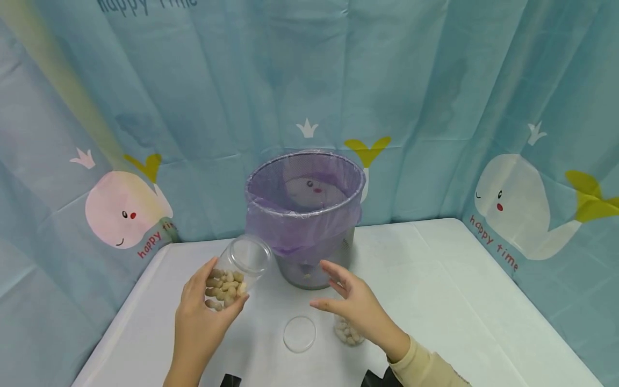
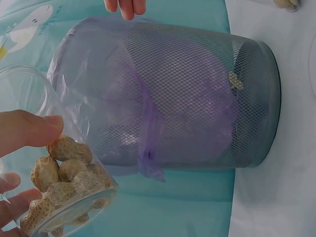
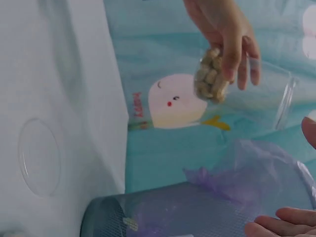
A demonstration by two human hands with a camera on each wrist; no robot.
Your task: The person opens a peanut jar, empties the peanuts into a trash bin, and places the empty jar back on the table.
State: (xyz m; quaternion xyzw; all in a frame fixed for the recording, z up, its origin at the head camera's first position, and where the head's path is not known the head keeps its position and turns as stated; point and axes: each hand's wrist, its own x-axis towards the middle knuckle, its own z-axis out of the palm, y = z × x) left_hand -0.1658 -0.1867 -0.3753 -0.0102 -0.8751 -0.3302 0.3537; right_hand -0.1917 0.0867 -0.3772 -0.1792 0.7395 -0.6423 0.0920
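My left hand (image 1: 203,312) grips a clear plastic jar (image 1: 249,255) that holds peanuts in their shells (image 1: 226,287) at its bottom. The jar has no lid on it and tilts toward the right, its mouth up near the front of the bin. In the left wrist view the thumb lies across the jar wall above the peanuts (image 2: 69,177). My right hand (image 1: 360,306) hovers in front of the bin with fingers spread and nothing in them. Under it, partly hidden by the hand, a second clear container (image 1: 349,332) with pale contents stands on the table.
A mesh bin (image 1: 309,271) lined with a purple plastic bag (image 1: 304,231) stands at the back of the white table (image 1: 416,279). A clear round lid (image 1: 300,334) lies flat between the hands. Blue printed curtains (image 1: 411,80) surround the table.
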